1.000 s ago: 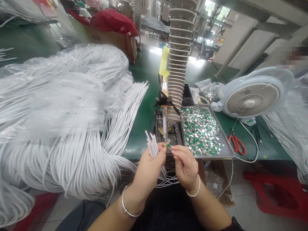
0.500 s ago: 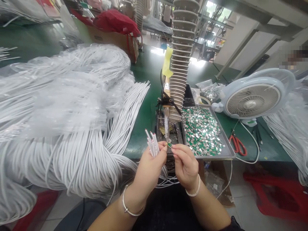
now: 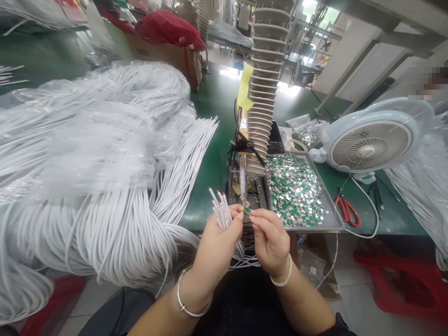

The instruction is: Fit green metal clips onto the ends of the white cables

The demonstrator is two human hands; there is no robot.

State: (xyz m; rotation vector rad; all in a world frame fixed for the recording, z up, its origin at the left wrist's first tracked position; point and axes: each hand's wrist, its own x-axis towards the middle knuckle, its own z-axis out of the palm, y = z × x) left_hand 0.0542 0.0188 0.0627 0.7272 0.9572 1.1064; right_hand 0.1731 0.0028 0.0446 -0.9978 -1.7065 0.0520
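Note:
My left hand [image 3: 219, 245] is closed around several white cables [image 3: 221, 211], their cut ends with reddish tips pointing up. Its thumb and forefinger also pinch close to a small green circuit board [image 3: 247, 210]. From the other side, the fingertips of my right hand [image 3: 271, 238] are closed on that board. Right above both hands stands a soldering iron [image 3: 243, 175], clamped upright with its tip down at the board. The exact contact between tip, wire and board is too small to make out.
A metal tray [image 3: 334, 219] heaped with small green-and-silver boards lies to the right. Beyond it are red-handled scissors [image 3: 346, 211] and a fan [image 3: 371, 142]. White cable bundles [image 3: 115, 233] cover the left side. A ribbed duct [image 3: 268, 79] hangs behind the iron.
Both hands hold nearly the same place and grip. The view has shifted very slightly; little else differs.

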